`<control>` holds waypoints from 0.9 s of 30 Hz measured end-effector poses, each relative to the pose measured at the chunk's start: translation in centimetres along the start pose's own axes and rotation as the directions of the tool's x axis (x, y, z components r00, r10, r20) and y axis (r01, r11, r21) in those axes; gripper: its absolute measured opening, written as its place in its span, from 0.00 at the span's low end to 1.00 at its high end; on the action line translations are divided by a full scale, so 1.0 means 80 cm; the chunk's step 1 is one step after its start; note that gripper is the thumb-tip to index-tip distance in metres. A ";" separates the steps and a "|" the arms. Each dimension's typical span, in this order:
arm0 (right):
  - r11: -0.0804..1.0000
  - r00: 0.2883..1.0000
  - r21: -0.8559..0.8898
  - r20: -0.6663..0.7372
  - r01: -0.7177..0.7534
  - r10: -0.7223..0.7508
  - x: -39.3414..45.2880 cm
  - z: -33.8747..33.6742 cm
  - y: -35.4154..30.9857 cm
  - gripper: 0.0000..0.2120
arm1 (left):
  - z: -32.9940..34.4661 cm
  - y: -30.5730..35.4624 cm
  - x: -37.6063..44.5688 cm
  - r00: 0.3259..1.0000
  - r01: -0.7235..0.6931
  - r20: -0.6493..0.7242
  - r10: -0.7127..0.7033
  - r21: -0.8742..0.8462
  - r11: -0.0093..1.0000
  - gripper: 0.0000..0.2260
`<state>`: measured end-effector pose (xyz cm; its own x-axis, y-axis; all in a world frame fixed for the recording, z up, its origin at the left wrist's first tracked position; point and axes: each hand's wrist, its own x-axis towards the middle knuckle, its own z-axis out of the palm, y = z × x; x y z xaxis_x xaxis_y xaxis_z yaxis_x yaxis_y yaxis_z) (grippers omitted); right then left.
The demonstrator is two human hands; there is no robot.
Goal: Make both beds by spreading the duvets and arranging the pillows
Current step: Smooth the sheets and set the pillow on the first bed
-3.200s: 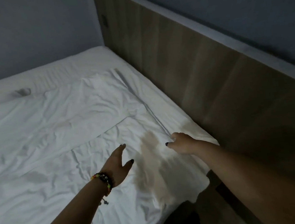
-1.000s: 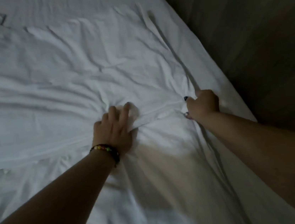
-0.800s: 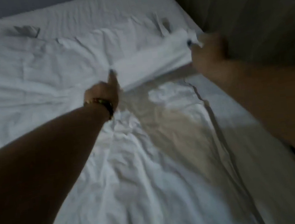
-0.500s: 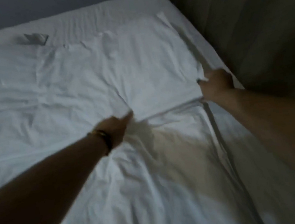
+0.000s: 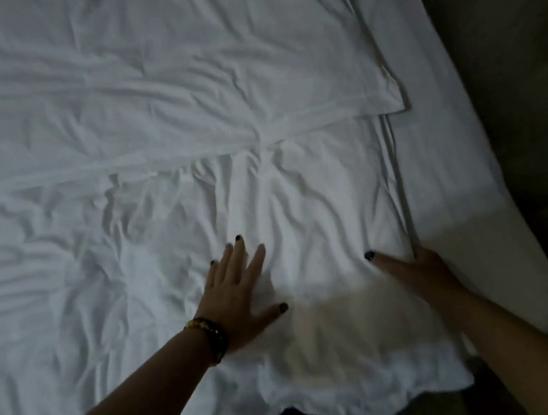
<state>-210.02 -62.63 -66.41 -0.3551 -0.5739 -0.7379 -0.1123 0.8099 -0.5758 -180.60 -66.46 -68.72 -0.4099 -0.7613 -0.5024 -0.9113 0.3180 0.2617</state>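
Across the bed [image 5: 449, 158], the duvet [image 5: 134, 259] lies wrinkled, its folded-back top band [image 5: 155, 94] running left-right, ahead of both hands. We press our left hand [image 5: 239, 298] flat, fingers spread. Our right hand [image 5: 422, 272], nearer the duvet's side edge, has thumb extended; fingers hidden, grip indeterminate.

A white duvet [image 5: 152, 243] lies spread across the bed, creased all over. Its far part is folded back on itself, the folded flap [image 5: 181, 80] ending in a straight edge that runs left to right, with a corner at the right. The near edge hangs rumpled over the bed's near side.
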 end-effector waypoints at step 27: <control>0.984 0.984 0.141 -0.121 -0.112 0.130 -0.159 -0.092 0.042 0.37 | 0.033 0.024 -0.156 0.986 0.155 0.056 -0.160 0.089 0.984 0.35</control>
<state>-212.68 -51.69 -56.35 -0.4768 -0.4449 -0.7581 0.0600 0.8439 -0.5331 -177.36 -54.81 -64.11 -0.2605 -0.7696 -0.5829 -0.9635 0.2457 0.1062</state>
